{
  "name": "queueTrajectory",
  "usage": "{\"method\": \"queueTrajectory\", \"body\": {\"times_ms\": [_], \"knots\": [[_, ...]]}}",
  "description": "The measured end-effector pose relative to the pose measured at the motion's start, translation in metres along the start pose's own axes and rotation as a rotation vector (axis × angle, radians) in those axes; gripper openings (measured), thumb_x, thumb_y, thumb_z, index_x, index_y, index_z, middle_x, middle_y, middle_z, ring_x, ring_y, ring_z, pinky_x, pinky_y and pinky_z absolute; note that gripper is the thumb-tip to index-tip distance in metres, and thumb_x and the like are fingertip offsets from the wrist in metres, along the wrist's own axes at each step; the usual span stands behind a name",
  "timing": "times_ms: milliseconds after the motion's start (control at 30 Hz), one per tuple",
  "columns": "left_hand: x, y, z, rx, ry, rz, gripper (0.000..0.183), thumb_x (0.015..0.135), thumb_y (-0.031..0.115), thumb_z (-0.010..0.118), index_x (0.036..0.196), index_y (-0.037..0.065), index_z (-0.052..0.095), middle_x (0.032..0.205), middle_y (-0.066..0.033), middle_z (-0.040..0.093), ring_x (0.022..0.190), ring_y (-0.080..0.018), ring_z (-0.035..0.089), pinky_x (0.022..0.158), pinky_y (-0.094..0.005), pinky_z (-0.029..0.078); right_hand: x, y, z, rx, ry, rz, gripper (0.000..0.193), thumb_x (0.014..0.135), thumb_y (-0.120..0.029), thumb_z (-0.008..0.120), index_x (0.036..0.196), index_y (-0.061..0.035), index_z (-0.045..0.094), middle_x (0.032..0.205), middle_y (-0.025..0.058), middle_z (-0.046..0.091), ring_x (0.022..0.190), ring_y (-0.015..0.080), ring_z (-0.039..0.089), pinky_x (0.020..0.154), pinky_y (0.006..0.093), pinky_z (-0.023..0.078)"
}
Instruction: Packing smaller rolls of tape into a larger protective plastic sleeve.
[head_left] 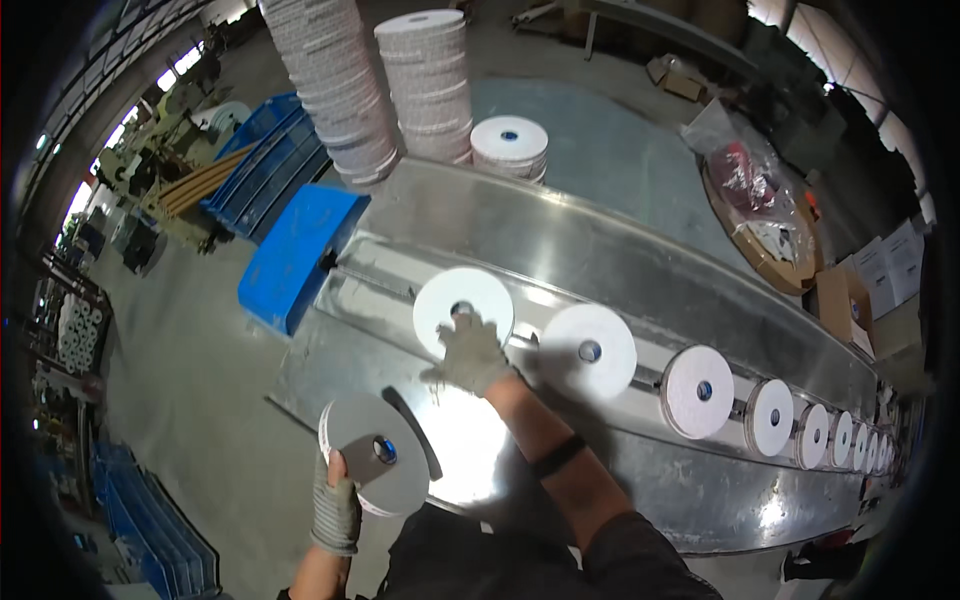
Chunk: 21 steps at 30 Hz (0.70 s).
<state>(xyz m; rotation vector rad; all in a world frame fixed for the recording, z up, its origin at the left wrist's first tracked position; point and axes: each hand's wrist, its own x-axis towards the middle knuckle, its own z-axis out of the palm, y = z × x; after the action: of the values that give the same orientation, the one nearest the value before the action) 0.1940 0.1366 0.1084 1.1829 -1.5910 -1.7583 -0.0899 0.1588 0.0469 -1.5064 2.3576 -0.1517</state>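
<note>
My left hand (337, 508), in a grey knit glove with the thumb bare, grips the edge of a flat white tape roll (360, 445) with a blue-lined core. That roll is held tilted beyond the table's near-left edge. My gloved right hand (474, 352) reaches over another white roll (440, 298) lying flat on the conveyor strip. Its fingers are apart and lie over the roll's near part, with the fingertips at the core hole. Whether they hook into the core is hidden. To the right lies a further white roll (603, 335) on the same strip.
Several more rolls (697, 392) line the conveyor toward the far right. Metal side surfaces (640, 250) flank it, and a blue chute (300, 255) hangs at its left end. Tall stacks of rolls (428, 85) stand behind. Cardboard boxes (845, 305) sit at the right.
</note>
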Motion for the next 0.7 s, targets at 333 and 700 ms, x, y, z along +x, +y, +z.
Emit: {"method": "queueTrajectory", "body": {"times_ms": [333, 700], "knots": [[0.206, 0.107, 0.129, -0.298, -0.553, 0.189, 0.078, 0.094, 0.048, 0.054, 0.150, 0.005, 0.021, 0.146, -0.0092, 0.036, 0.124, -0.0211, 0.045, 0.100, -0.0374, 0.041, 0.041, 0.043, -0.024, 0.264, 0.889, -0.282, 0.069, 0.081, -0.021, 0.073, 0.138, 0.0019, 0.042, 0.131, 0.0188, 0.054, 0.118, 0.0305, 0.055, 0.098, 0.0345, 0.046], [0.498, 0.064, 0.253, -0.081, -0.359, 0.188, 0.065, 0.095, 0.045, 0.055, 0.142, 0.005, 0.037, 0.106, 0.0006, 0.053, 0.094, -0.0099, 0.051, 0.081, -0.0252, 0.042, 0.299, 0.179, -0.157, -0.094, 0.385, 0.382, 0.080, 0.067, -0.045, 0.077, 0.130, -0.0037, 0.052, 0.126, 0.0158, 0.055, 0.120, 0.0332, 0.047, 0.099, 0.0437, 0.041]]}}
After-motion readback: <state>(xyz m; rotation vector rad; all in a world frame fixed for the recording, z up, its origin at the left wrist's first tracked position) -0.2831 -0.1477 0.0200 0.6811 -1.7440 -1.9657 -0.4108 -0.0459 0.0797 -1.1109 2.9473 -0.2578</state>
